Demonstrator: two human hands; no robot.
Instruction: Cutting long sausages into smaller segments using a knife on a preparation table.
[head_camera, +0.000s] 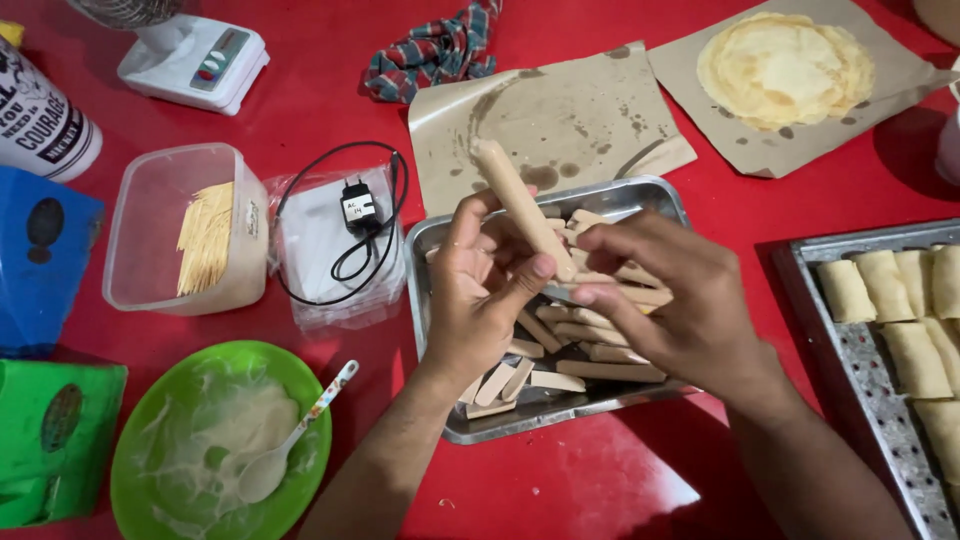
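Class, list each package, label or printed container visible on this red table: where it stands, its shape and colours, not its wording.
Cylindrical container: top-left edge, white with black print.
Blue packet: left edge, dark oval mark.
Green packet: bottom-left corner, dark oval mark.
Power adapter: on clear bag, black with small white label.

left hand: raised, palm toward camera, thumb and fingers pinched shut | right hand: back up, fingers curled, tips meeting the left's, grip seemingly closed | forearms: both enter from bottom edge, converging upward
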